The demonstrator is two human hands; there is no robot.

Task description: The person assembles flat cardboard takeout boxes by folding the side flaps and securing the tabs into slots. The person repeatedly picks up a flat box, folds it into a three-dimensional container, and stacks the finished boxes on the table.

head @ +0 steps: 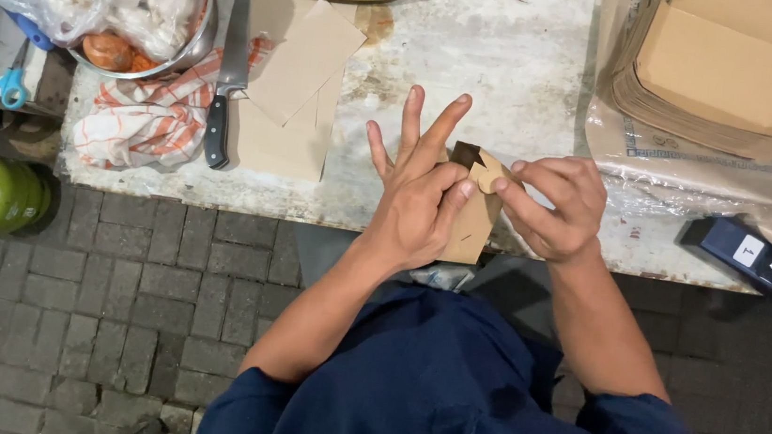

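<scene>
Now: left hand [420, 201] fingers splayed, thumb pinching kraft box [473, 211] | right hand [557, 208] seemingly pinching flap.

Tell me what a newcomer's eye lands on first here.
First the two hands at centre, left hand and right hand, pinching a small brown cardboard box over the table's near edge. Next, the black-handled knife lying on flat cardboard at upper left, beside a striped cloth.
</scene>
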